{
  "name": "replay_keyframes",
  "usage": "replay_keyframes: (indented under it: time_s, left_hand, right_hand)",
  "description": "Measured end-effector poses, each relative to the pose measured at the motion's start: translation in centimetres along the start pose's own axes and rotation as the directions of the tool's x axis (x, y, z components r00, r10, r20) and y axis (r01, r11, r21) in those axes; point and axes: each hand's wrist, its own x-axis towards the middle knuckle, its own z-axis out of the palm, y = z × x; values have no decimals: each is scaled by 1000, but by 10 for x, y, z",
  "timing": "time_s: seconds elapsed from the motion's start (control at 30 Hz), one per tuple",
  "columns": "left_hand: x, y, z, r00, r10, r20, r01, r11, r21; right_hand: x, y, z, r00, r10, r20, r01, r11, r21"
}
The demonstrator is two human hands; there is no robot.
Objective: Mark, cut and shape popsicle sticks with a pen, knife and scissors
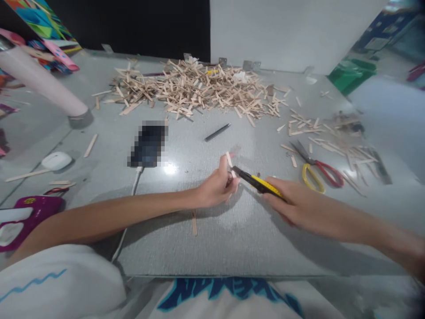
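Observation:
Near the middle of the grey table point(172, 248), my left hand point(217, 181) pinches a short pale wooden stick point(229, 160) that points up from its fingers. My right hand point(292, 199) is wrapped round a yellow and black utility knife point(262, 184). The dark front end of the knife touches or nearly touches the stick at my left fingertips; the blade itself is too small to make out. A flat wooden stick point(194, 223) lies on the table just below my left wrist. Beyond my hands lies a dark pen point(217, 132).
A large pile of wooden sticks point(199, 88) spreads along the back. Red and yellow scissors point(312, 166) and loose sticks lie at right. A phone point(148, 144) with a white cable, a white mouse point(56, 161), a pink tumbler point(46, 82) and a magenta object point(40, 221) are at left.

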Motion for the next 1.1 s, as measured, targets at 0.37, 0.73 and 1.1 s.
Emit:
replay_keyframes:
  time_s: [0.37,0.73,1.1]
  left_hand:
    - [0,0,-1,999,-36,-8,36,999,21]
    - [0,7,-3,998,-56,-8,56,998,-11]
    - [2,6,-1,998,-61,-25,61,998,-10]
  right_hand:
    - [6,-2,29,992,99,-76,-96,995,39]
    - [14,0,26,995,39,-95,-49,993,-109]
    - [17,3,21,996,-20,-83,14,997,-73]
